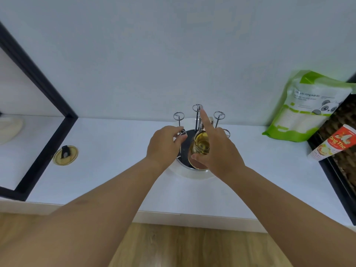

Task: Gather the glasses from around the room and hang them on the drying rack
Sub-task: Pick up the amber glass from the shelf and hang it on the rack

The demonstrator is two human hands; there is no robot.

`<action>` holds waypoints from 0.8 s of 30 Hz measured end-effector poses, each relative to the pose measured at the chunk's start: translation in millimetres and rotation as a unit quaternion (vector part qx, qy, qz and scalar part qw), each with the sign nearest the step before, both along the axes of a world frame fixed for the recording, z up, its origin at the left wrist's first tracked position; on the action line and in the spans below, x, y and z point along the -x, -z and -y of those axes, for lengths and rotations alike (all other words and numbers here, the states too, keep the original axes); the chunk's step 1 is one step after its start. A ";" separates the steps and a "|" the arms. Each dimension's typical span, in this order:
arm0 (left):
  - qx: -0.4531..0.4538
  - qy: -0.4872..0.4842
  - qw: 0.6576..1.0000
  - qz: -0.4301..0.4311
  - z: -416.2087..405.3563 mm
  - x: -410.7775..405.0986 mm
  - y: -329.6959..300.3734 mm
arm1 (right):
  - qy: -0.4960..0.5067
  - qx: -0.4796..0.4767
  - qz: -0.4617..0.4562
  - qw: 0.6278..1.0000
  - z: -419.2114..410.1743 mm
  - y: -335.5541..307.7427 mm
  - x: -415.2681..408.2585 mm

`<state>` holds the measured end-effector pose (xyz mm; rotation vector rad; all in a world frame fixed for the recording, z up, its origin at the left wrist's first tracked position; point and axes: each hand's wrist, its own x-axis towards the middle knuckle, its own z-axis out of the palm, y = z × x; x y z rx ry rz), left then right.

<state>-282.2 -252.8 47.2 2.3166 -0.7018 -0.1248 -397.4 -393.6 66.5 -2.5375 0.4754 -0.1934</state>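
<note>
On the white counter, a round lid is seen lying well to the left, and the drying rack is set against the wall at the centre. The rack is steadied, it seems, by the left hand, whose curled fingers are closed on one wire prong. An amber glass is gripped by the right hand, forefinger extended, and is held over the rack's base beside the central post, probably for hanging.
</note>
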 end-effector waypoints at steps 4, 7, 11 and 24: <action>0.006 0.003 1.000 -0.001 -1.8 -1.3 0.1 | 0.001 0.002 -0.010 1.000 1.7 8.9 -2.9; 0.008 0.004 1.000 0.000 -1.8 -1.7 1.1 | 0.003 0.000 -0.015 1.000 2.7 14.1 -4.3; 0.013 0.002 1.000 -0.003 -1.7 -2.6 3.1 | 0.005 0.000 -0.016 1.000 1.8 18.5 -7.1; 0.004 0.000 1.000 -0.011 -0.3 -3.1 0.1 | -0.001 -0.005 -0.028 1.000 0.1 19.7 -7.7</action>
